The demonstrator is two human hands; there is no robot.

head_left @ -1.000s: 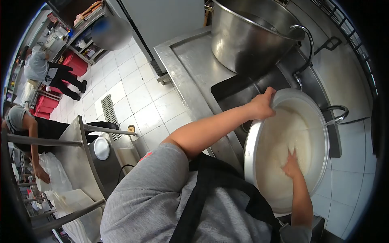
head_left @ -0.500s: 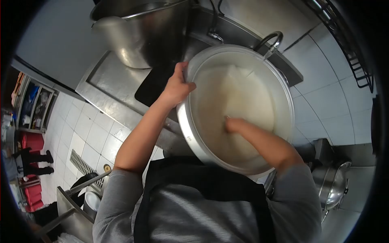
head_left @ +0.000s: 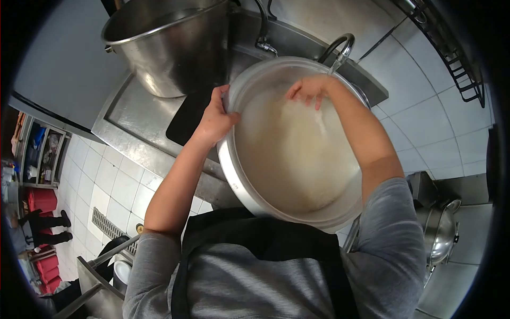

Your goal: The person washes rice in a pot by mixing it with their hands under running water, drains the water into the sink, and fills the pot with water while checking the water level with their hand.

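A large round metal pot (head_left: 234, 183) is tilted towards me at the sink. Inside it lies cloudy, whitish water (head_left: 287, 159), with a paler, beige patch running through the middle. My left hand (head_left: 213, 119) grips the pot's rim on the left, thumb over the edge. Over the far side of the pot, my right hand (head_left: 309, 89) hangs palm down with its fingers apart and bent. Its fingertips are at or just above the water, and nothing shows in it. Beside its wrist, a curved faucet (head_left: 345, 49) runs a thin stream at the pot's far edge.
A tall steel pot (head_left: 170, 53) stands on the steel counter (head_left: 133, 117) at the left, near a black mat (head_left: 186, 119). A second faucet (head_left: 265, 45) is behind. A black wire rack (head_left: 467, 85) hangs on the right wall. Far left, a person's legs (head_left: 50, 221) show by red bins (head_left: 42, 199).
My right hand has risen from the water near the pot's middle and moved to its far side, fingers now spread. My left hand keeps its hold on the rim.
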